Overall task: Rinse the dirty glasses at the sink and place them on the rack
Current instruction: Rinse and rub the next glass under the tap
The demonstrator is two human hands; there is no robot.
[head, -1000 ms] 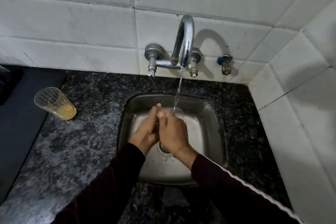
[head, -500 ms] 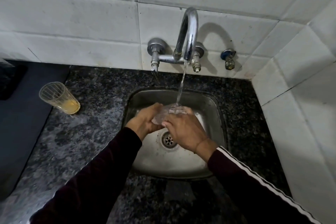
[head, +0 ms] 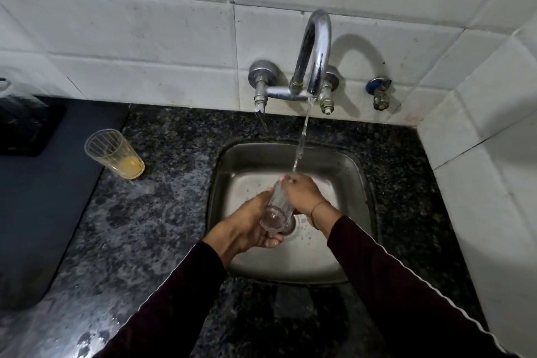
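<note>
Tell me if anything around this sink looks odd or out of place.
Nothing is broken or spilled. One glass with yellow dregs stands unrinsed on the counter, left of the sink.

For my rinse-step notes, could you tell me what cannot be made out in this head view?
- Rack: none in view; past the frame edges.
- Rim of the held glass: covered by the right hand, so whether the water stream enters it is unclear.
- Drain in the sink: mostly hidden behind the glass and left hand.
- Dark object at the left edge: cut off, too dim to identify.
</note>
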